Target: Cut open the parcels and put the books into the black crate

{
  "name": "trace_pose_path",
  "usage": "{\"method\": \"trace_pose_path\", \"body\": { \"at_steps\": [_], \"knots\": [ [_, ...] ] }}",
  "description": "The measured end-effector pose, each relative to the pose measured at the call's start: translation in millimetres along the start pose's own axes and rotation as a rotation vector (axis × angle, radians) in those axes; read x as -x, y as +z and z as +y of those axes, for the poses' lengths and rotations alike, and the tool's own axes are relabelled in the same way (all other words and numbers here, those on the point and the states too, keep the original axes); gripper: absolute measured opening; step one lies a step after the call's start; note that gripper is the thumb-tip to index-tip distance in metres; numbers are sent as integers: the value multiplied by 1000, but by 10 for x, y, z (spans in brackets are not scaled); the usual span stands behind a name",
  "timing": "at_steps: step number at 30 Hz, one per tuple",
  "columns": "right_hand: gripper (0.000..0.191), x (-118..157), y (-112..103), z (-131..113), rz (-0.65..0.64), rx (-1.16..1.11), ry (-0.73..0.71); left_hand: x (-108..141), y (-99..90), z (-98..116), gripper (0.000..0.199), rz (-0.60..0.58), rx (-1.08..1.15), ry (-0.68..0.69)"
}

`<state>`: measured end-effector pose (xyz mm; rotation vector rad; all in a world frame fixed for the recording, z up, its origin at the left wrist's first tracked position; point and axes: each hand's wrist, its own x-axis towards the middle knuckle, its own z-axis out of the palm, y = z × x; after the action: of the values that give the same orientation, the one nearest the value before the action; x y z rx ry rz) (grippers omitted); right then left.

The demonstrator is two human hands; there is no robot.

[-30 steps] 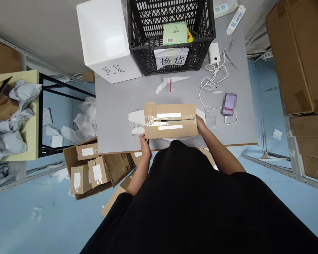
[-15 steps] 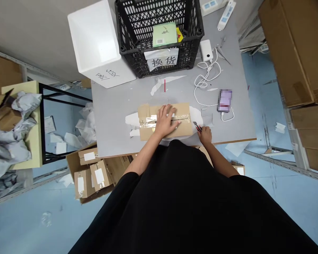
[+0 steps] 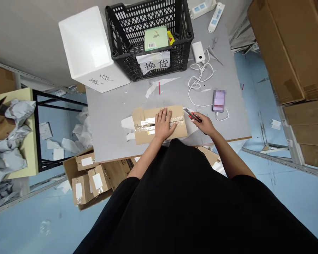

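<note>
A flat cardboard box [image 3: 159, 124] lies on the grey table, with clear tape and white strips along its middle seam. My left hand [image 3: 163, 124] rests flat on top of the box, fingers spread, holding nothing. My right hand [image 3: 201, 122] grips a red and black utility knife [image 3: 192, 115] just off the box's right end. The blade tip points left, very close to the box's far right corner. White paper or film pokes out under both ends of the box.
A black plastic crate [image 3: 122, 60] and a white foam box [image 3: 84, 42] stand at the table's far edge. A power bank [image 3: 198, 52], white cable [image 3: 198, 84] and blurred phone [image 3: 218, 101] lie right of my hands. Large cartons [image 3: 275, 49] stand right; an open carton [image 3: 87, 176] sits below left.
My right hand has moved up and left with the knife, from the box's near right corner to its right end. My left hand stays on the box, and the view has shifted slightly.
</note>
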<state>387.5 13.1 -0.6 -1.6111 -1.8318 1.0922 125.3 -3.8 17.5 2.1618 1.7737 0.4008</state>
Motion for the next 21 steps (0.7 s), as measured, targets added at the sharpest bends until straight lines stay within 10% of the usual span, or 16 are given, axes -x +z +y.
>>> {"method": "trace_pose_path", "body": {
  "at_steps": [21],
  "knots": [
    [51, 41, 34, -226, 15, 103, 84, 1, -11, 16, 70, -47, 46, 52]
  ]
}}
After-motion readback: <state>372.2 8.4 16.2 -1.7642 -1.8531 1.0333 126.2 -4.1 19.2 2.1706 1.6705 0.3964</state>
